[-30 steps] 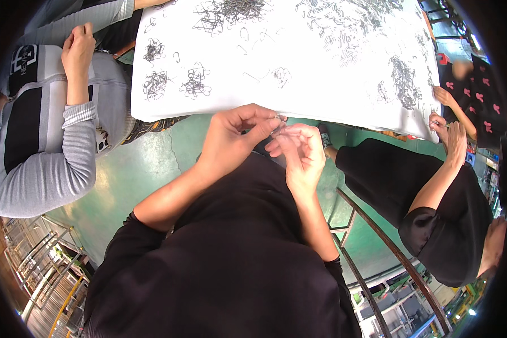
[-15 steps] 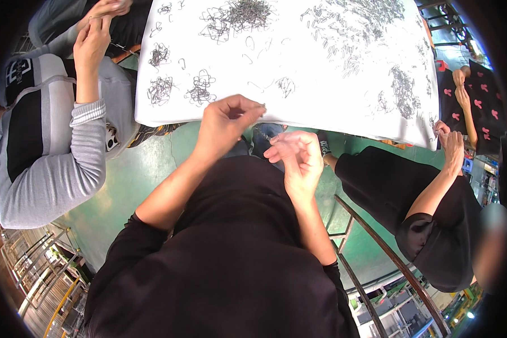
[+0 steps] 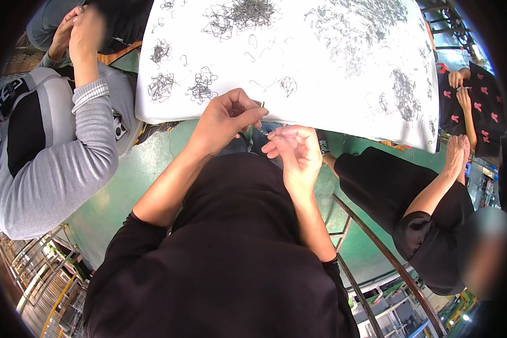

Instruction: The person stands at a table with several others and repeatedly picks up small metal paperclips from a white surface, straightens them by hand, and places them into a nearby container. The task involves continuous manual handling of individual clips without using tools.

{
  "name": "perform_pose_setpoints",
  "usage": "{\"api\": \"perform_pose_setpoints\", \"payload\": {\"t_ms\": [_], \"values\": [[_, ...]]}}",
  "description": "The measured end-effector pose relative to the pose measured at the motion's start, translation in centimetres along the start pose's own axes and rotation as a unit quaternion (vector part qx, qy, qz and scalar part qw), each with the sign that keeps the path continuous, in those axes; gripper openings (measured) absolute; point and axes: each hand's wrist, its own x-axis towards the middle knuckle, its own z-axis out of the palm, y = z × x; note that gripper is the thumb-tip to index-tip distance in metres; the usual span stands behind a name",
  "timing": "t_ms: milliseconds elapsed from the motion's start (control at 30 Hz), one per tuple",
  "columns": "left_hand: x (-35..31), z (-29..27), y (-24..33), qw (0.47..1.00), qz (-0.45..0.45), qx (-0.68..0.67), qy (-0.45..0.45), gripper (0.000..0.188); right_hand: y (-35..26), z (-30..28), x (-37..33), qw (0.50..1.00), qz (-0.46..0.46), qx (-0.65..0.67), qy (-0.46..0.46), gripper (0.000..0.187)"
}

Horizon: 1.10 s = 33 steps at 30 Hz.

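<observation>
My left hand (image 3: pixel 224 123) pinching a small dark piece (image 3: pixel 263 105), my right hand (image 3: pixel 299 153) pinching a thin shiny piece (image 3: pixel 264 133), beside the tabletop's (image 3: pixel 332 101) near edge, wire clumps (image 3: pixel 161 87) toward its left corner

White tabletop (image 3: pixel 332 104) strewn with dark wire pieces (image 3: pixel 349 39).
Bent strands tangle in a dense pile (image 3: pixel 249 11) toward the far left; two smaller tangles, one (image 3: pixel 161 87) beside the other (image 3: pixel 201 85), lie nearer the front edge, a loose cluster (image 3: pixel 288 86) sits front centre, single curved bits lie between, and short pieces spread far right, with a darker heap (image 3: pixel 405 96) nearer.
</observation>
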Motion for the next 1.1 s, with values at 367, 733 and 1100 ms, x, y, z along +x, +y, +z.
{"api": "perform_pose_setpoints", "payload": {"t_ms": [367, 733, 1100], "values": [[-2.1, 1.0, 1.6, 1.000, 0.023, 0.010, 0.004, 0.009, 0.3, 0.7, 0.2, 1.000, -0.003, 0.006, -0.006, 0.013], [-3.3, 2.1, 2.3, 0.980, 0.153, 0.123, 0.030, 0.007, 0.6, 0.1, 0.6, 1.000, -0.011, -0.007, -0.020, 0.014], [-3.6, 2.8, 2.5, 0.973, 0.158, 0.162, 0.040, 0.011, 7.6, -4.7, 16.3, 0.880, -0.029, -0.474, -0.007, 0.012]]}}
